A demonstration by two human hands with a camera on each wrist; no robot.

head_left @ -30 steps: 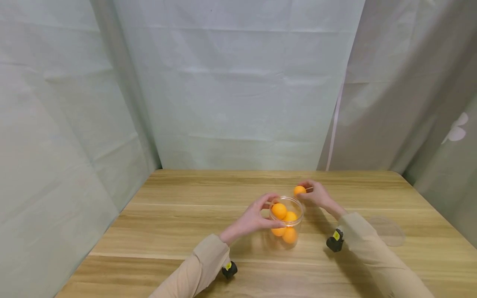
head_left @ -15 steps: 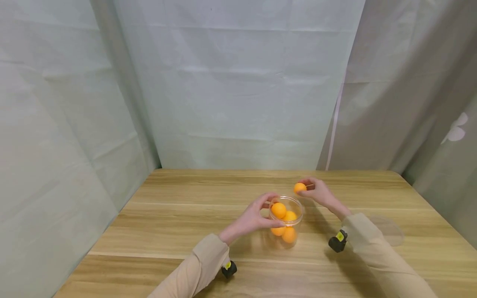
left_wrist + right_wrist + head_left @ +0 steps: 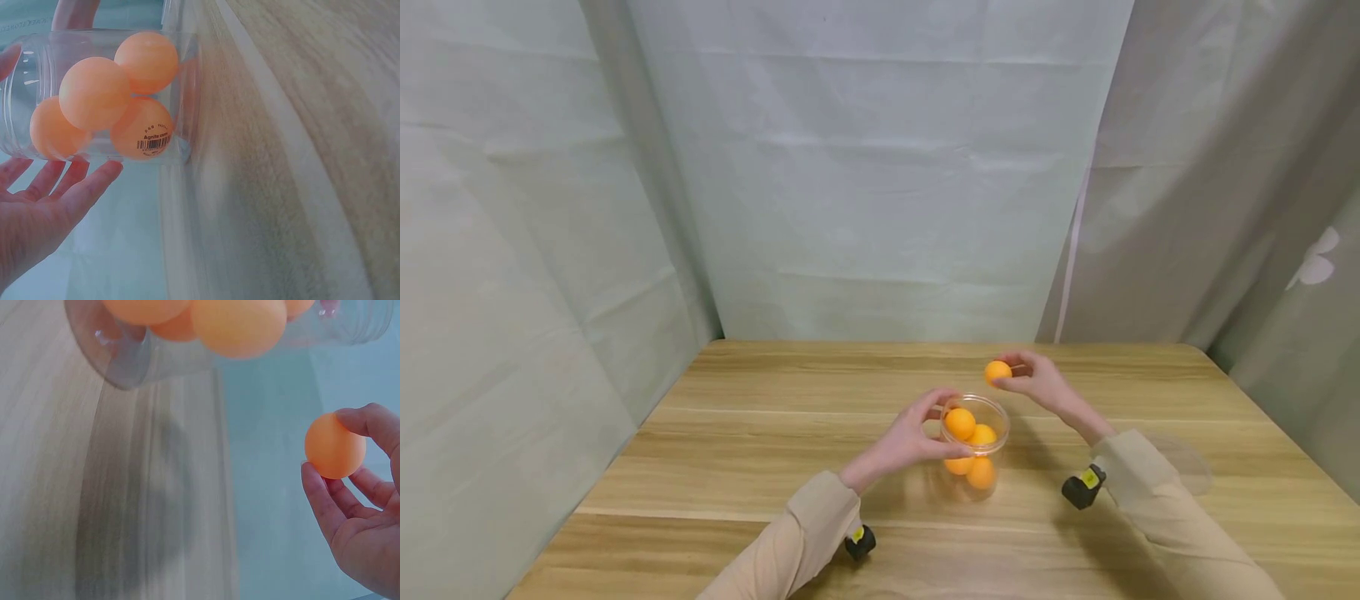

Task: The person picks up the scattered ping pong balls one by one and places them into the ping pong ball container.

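Observation:
A clear plastic jar (image 3: 976,454) stands on the wooden table (image 3: 760,433) with several orange balls (image 3: 961,423) inside; the same jar (image 3: 100,94) fills the left wrist view. My left hand (image 3: 910,437) grips the jar's rim and side, fingers curled around it. My right hand (image 3: 1033,385) pinches one orange ball (image 3: 997,372) in its fingertips, held above and just behind the jar's right edge. In the right wrist view that ball (image 3: 334,445) sits between thumb and fingers, apart from the jar (image 3: 206,344).
A clear round lid (image 3: 1183,462) lies on the table at the right, beside my right sleeve. Pale fabric walls close in the back and both sides. Bare wood lies to the left and in front of the jar.
My right hand has lifted the orange ball a little higher and slightly left, nearer the jar's mouth. The left hand and jar have stayed put.

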